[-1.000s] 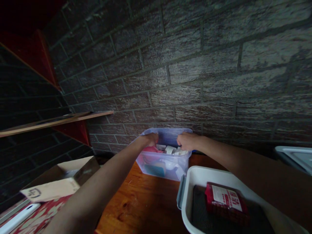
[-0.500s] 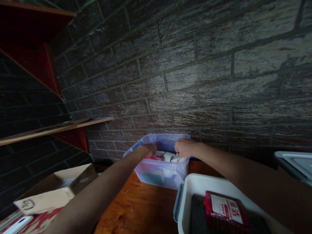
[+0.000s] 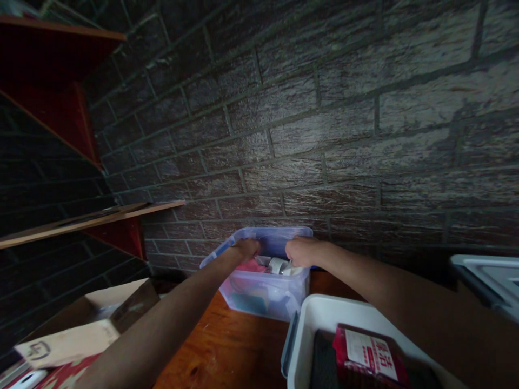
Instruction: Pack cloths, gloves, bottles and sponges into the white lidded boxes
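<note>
A clear plastic bin (image 3: 239, 292) stands on the wooden surface against the brick wall, and both my hands reach inside it. My left hand (image 3: 248, 248) is over the left part of the bin, fingers curled downward near a pink item (image 3: 251, 266). At the right side, my right hand (image 3: 298, 252) is closed with its knuckles up, close to the back rim. Whatever lies between the fingers of either hand is hidden. A white roll-like item (image 3: 278, 265) sits between my hands, among other pale items. Something teal shows through the bin's front wall.
A white tub (image 3: 324, 302) with a red package (image 3: 371, 356) stands at the front right. Beyond my right arm is a grey lid (image 3: 490, 273). An open cardboard box (image 3: 68, 340) lies at left, below a wooden shelf (image 3: 101, 216) on the wall.
The view has shifted slightly, so the bin and tub appear a little lower and farther left. My left hand is slightly higher relative to the bin, showing more of the pink item.
</note>
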A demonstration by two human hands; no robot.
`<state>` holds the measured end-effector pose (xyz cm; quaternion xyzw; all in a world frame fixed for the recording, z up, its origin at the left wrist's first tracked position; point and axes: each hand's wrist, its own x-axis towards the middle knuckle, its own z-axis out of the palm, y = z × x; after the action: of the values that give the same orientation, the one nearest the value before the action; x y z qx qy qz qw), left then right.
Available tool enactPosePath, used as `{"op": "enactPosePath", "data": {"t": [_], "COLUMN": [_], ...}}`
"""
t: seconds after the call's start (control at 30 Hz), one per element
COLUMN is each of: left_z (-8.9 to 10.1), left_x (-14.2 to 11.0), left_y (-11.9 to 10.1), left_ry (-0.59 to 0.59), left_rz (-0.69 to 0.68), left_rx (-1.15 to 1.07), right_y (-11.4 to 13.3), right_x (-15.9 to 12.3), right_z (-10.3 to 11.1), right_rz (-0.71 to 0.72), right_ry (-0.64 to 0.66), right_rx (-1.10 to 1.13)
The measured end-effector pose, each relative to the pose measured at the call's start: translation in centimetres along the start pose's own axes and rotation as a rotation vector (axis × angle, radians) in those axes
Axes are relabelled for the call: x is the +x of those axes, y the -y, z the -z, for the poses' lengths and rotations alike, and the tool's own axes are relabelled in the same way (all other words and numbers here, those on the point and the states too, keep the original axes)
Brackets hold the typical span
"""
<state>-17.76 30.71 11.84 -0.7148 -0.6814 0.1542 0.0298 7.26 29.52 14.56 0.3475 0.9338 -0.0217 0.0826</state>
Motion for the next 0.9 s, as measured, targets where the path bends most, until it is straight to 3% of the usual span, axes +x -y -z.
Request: {"op": "enactPosePath", "data": {"t": [0.6,0.9], "left_z": [0.0,0.2], "left_x": [-0.3,-1.2], "left_y": [-0.1,-0.1], "left_ry": [-0.048,0.045], "left_rz": [0.009,0.187], "left_rx": [0.131,0.056], "right_y": [-0.2,-0.4], "right_x": [0.2,0.3], "right_z": [0.2,-0.1], "right_rz": [0.002,0.019], "right_ry": [0.042,0.021], "right_rx": [-0.017,-0.003]}}
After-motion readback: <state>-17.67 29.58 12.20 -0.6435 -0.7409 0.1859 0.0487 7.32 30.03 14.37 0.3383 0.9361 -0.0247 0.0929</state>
